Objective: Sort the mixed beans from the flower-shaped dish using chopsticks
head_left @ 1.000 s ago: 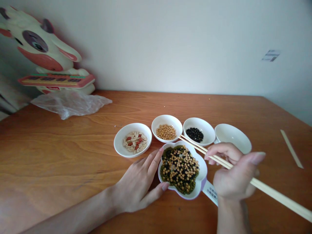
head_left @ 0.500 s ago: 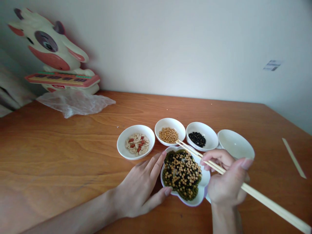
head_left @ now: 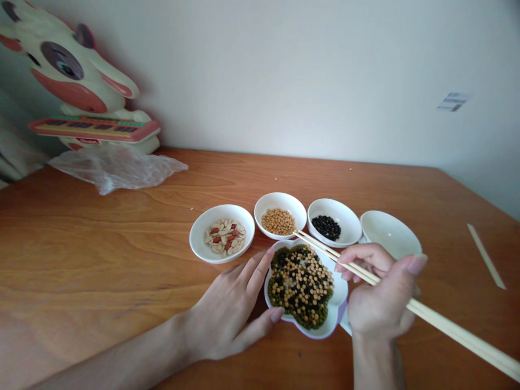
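Observation:
My right hand (head_left: pixel 379 290) is closed around a pair of chopsticks (head_left: pixel 357 272). Their tips come together by the near rim of the white bowl of yellow soybeans (head_left: pixel 278 221); whether they pinch a bean I cannot tell. Below them sits a flower-shaped white dish (head_left: pixel 339 311) full of green, black and yellow beans (head_left: pixel 300 284). My left hand (head_left: pixel 239 306) rests against that dish's left side, fingers stretched out and thumb apart at its lower rim. A bowl of black beans (head_left: pixel 326 227) stands right of the soybeans, and a bowl of peanuts (head_left: pixel 225 237) stands to their left.
Behind my right hand is a white bowl (head_left: pixel 390 233) with no beans showing in it. A pale strip (head_left: pixel 485 257) lies at the table's right. A cow-shaped toy keyboard (head_left: pixel 89 97) and a crumpled plastic bag (head_left: pixel 117 168) are at the back left, by the wall.
The whole view has shifted slightly, so everything sits a little further left and higher. My right hand and the chopsticks have barely moved against the bowls; my left hand stays at the dish.

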`<action>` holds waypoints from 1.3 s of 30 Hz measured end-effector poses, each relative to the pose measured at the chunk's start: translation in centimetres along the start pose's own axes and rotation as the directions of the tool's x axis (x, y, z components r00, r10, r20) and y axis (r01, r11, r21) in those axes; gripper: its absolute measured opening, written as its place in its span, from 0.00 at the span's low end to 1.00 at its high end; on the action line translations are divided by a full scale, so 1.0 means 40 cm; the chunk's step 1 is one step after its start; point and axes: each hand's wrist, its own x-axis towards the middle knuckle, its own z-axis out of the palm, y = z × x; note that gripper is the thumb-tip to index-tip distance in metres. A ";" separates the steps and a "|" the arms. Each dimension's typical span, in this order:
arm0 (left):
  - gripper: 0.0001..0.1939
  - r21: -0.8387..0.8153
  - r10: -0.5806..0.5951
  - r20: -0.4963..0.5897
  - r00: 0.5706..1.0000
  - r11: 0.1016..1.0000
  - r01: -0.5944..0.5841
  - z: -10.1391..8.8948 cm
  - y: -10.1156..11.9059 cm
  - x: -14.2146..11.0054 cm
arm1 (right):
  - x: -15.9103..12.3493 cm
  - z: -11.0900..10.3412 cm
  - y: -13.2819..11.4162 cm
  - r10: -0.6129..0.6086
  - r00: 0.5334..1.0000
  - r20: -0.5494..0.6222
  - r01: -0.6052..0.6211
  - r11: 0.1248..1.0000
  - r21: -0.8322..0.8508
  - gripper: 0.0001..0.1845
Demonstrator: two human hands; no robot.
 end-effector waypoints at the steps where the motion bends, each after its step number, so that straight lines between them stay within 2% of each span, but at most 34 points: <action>1: 0.50 0.003 0.002 -0.001 1.000 1.000 -0.002 0.000 0.000 0.000 | -0.001 0.002 -0.004 0.004 1.000 0.006 -0.004 1.000 0.001 0.48; 6: 0.50 0.016 -0.009 0.009 1.000 1.000 0.009 0.003 0.000 -0.004 | -0.004 0.017 -0.025 0.024 0.998 -0.054 -0.025 1.000 -0.011 0.48; 8: 0.50 0.028 -0.015 0.016 1.000 1.000 0.014 0.004 -0.001 -0.005 | 0.001 0.014 -0.026 0.007 0.999 -0.041 -0.007 1.000 -0.016 0.49; 11: 0.50 0.051 -0.011 0.015 1.000 0.999 0.010 0.004 -0.001 -0.007 | 0.013 -0.004 -0.027 -0.036 0.999 0.024 0.036 0.999 -0.014 0.51; 15: 0.50 0.065 -0.008 0.019 1.000 0.998 0.007 0.002 -0.001 -0.005 | 0.024 -0.048 -0.039 -0.005 0.999 0.039 0.005 1.000 -0.001 0.49; 20: 0.49 0.076 -0.017 0.026 1.000 0.997 0.014 0.003 0.001 -0.004 | 0.034 -0.116 -0.024 0.028 0.978 0.206 -0.004 0.994 -0.113 0.50; 23: 0.49 0.090 -0.020 0.022 1.000 0.996 0.018 0.005 0.000 -0.005 | 0.039 -0.138 0.003 0.032 0.953 0.302 0.019 0.986 -0.166 0.48; 29: 0.47 0.102 -0.013 0.010 1.000 0.995 0.012 0.006 0.000 -0.007 | 0.042 -0.138 0.045 -0.043 0.932 0.359 0.105 0.983 -0.154 0.44; 36: 0.47 0.098 -0.004 0.001 1.000 0.995 0.003 0.005 0.001 -0.005 | 0.034 -0.134 0.043 0.006 0.929 0.371 0.066 0.981 -0.181 0.41; 39: 0.47 0.092 -0.003 -0.002 1.000 0.996 0.003 0.004 0.001 -0.005 | 0.031 -0.144 0.034 -0.001 0.924 0.381 0.078 0.979 -0.189 0.43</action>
